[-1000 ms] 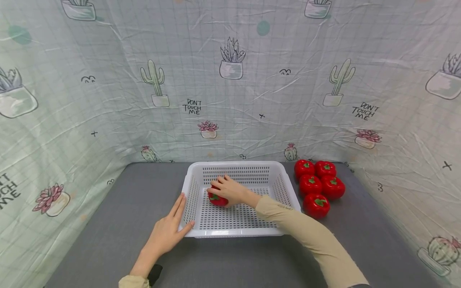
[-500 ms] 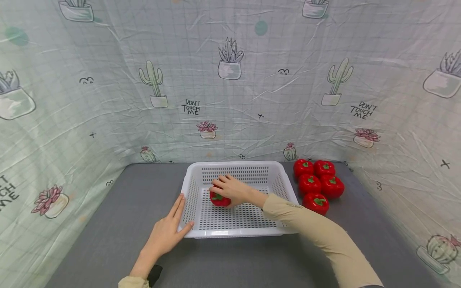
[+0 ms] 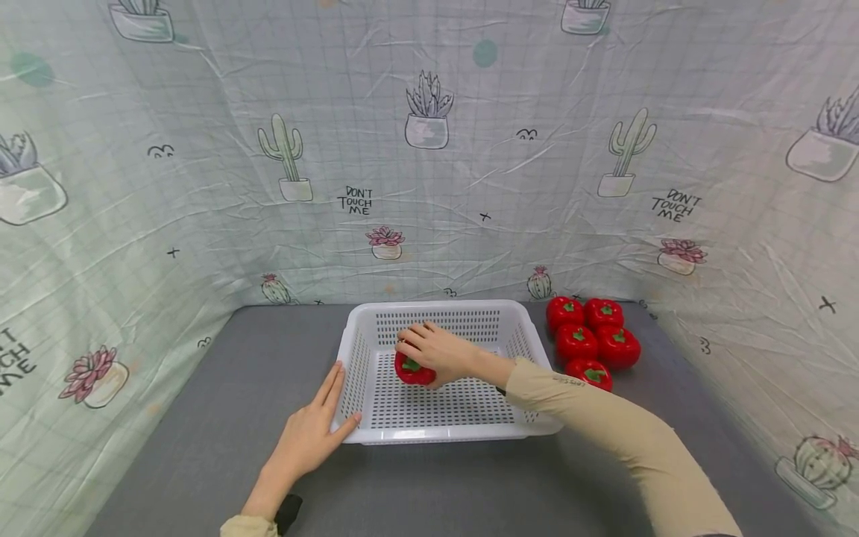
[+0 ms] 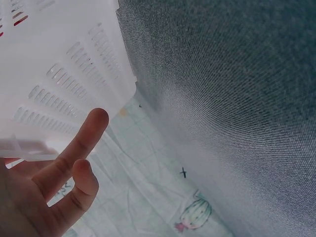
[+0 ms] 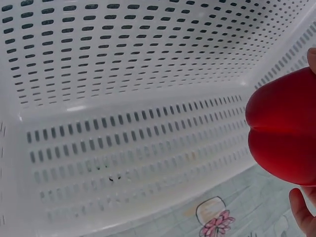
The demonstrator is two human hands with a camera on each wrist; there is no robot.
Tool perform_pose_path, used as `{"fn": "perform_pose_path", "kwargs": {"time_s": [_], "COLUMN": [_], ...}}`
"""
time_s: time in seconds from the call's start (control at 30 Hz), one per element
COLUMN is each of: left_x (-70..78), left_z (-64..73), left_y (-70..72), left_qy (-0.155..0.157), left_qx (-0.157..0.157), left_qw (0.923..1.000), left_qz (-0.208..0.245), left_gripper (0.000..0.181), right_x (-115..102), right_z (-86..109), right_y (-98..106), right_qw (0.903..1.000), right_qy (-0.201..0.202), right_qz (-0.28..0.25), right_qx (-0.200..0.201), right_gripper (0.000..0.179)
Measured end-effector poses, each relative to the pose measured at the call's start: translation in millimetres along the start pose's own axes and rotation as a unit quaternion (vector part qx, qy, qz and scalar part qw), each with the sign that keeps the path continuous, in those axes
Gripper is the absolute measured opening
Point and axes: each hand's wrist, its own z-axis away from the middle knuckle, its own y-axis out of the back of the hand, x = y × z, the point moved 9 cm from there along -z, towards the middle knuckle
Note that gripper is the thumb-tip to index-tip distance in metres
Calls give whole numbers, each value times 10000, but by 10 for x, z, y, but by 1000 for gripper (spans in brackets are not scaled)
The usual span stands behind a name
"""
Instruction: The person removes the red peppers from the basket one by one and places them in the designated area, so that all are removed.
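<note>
My right hand point(image 3: 443, 353) holds a red bell pepper point(image 3: 412, 370) with a green stem, inside the white perforated basket point(image 3: 443, 432). In the right wrist view the pepper point(image 5: 286, 128) fills the right edge, with fingertips on either side of it. My left hand point(image 3: 310, 432) lies at the basket's left side, fingers straight along the rim and thumb near the front left corner. The left wrist view shows two fingers point(image 4: 74, 148) of this hand beside the slotted basket wall point(image 4: 59, 54).
Several more red bell peppers point(image 3: 577, 342) stand grouped on the grey table point(image 3: 429, 485), right of the basket. Behind and on both sides hangs a cloth point(image 3: 470, 179) printed with cacti. My right sleeve point(image 3: 604, 425) crosses over the basket's front right corner.
The right hand has shifted slightly to the right with the bell pepper, and its forearm has swung right, covering part of the nearest pepper outside. The left hand stays in place.
</note>
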Motion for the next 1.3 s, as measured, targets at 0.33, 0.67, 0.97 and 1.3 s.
{"fn": "perform_pose_path", "kwargs": {"time_s": [0.33, 0.67, 0.97, 1.3], "left_x": [11, 5, 4, 11], "left_z": [-12, -8, -5, -8], "left_y": [7, 4, -4, 7], "left_qy": [-62, -78, -59, -114], "left_qx": [75, 88, 72, 159], "left_qw": [10000, 9999, 10000, 9998], "left_qz": [-22, -19, -33, -38], "left_gripper": [78, 77, 77, 76], "right_x": [48, 146, 243, 454], "right_z": [252, 541, 782, 1100], "right_y": [269, 405, 465, 516], "right_qw": [9992, 9952, 9911, 9856], "right_qy": [39, -144, -475, -959], "right_qz": [-81, -390, -516, -459], "right_qx": [379, 885, 1133, 1315], "right_gripper": [79, 79, 78, 79]}}
